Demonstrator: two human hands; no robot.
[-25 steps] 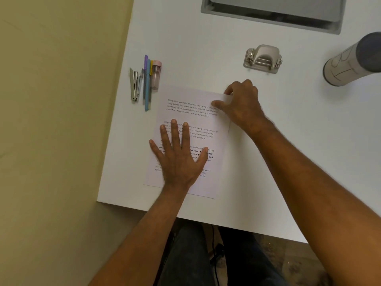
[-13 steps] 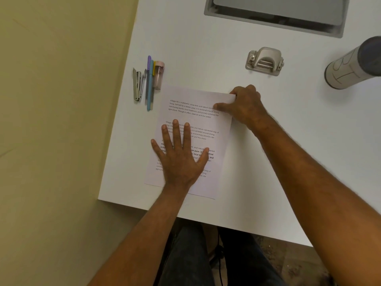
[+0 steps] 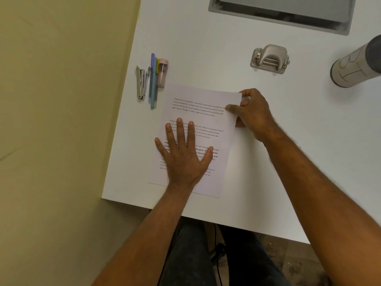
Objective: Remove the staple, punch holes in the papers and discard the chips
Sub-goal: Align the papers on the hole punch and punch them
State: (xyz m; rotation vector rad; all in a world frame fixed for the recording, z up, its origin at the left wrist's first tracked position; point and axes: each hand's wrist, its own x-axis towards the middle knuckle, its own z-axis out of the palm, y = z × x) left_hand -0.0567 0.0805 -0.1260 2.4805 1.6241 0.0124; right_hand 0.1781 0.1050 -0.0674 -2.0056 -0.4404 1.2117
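Printed white papers (image 3: 208, 96) lie on the white table (image 3: 278, 162) near its front left corner. My left hand (image 3: 183, 153) rests flat on the lower half of the papers, fingers spread. My right hand (image 3: 250, 114) pinches the papers' upper right corner, thumb on top and fingers underneath the edge. A silver hole punch (image 3: 269, 59) stands farther back, to the right of the papers. A metal staple remover (image 3: 140, 82) lies at the table's left edge. No staple is visible.
Beside the staple remover lie pens (image 3: 153, 81) and a small pink tube (image 3: 161, 73). A grey cylinder (image 3: 356, 65) stands at the right edge. A grey recessed tray (image 3: 282, 13) sits at the back. My legs show below the table's front edge.
My right hand slid slightly right along the upper edge and now grips the papers' top right corner, with fingers tucked under. My left hand stays flat in place.
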